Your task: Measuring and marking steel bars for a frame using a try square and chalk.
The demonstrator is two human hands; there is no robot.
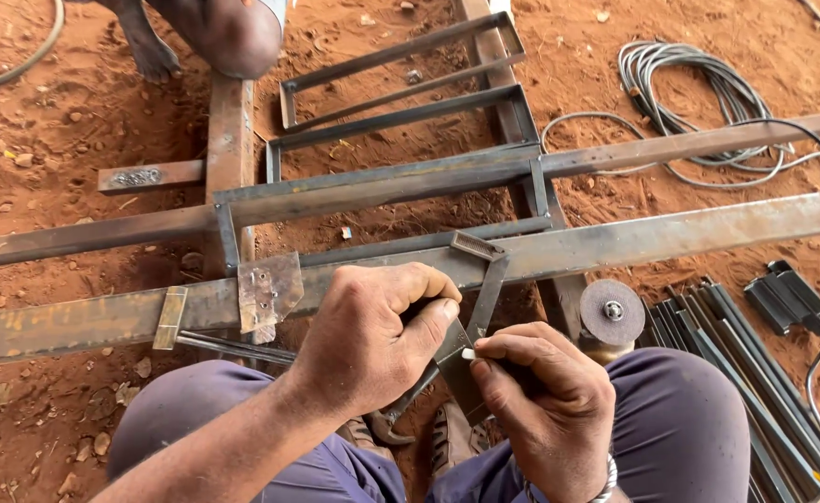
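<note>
Small flat metal piece (461, 377) held over person's lap: left hand (372, 335) fingers clamped on it w/ pliers-like tool (393, 414), right hand (545, 391) pinching white chalk (468, 354) against it. Long steel bars (615, 244), grinder disc (612, 311), cable coil (698, 93) on red dirt nearby

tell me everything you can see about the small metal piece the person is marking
The small metal piece is a flat, narrow strip of dull grey steel, its surface scuffed. It is held tilted over the person's lap, its upper end near the long rusty bar. The left hand grips it from the left, thumb pressed on its face. The right hand presses a white chalk tip against its right edge. Its lower end is hidden behind the fingers.
</note>
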